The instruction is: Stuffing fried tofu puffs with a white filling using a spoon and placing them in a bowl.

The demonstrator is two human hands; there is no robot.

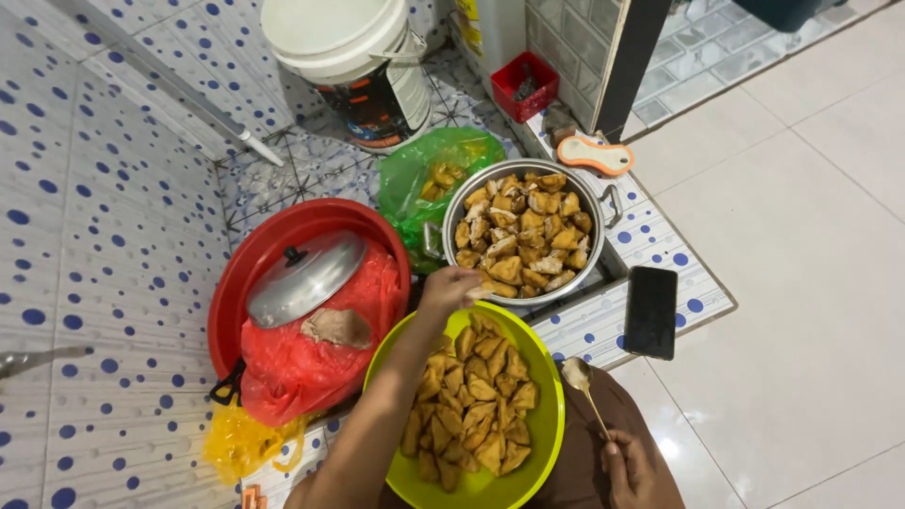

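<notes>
My left hand (449, 287) reaches out over the near rim of a steel pot (603, 209) full of fried tofu pieces (524, 229), its fingers closed around one piece at the pot's edge. Below my arm sits a lime-green bowl (551, 443) with many more fried tofu pieces (471, 401). My right hand (630, 468) rests at the bottom right and holds a metal spoon (579, 377) with filling on it, pointing up toward the green bowl's rim.
A red basin (247, 273) at left holds a red plastic bag, a steel lid (304, 279) and a lump of paste (337, 326). A green bag (424, 179), white bucket (349, 47), red box (524, 85), black phone (650, 311) and orange-white scrubber (594, 155) lie around.
</notes>
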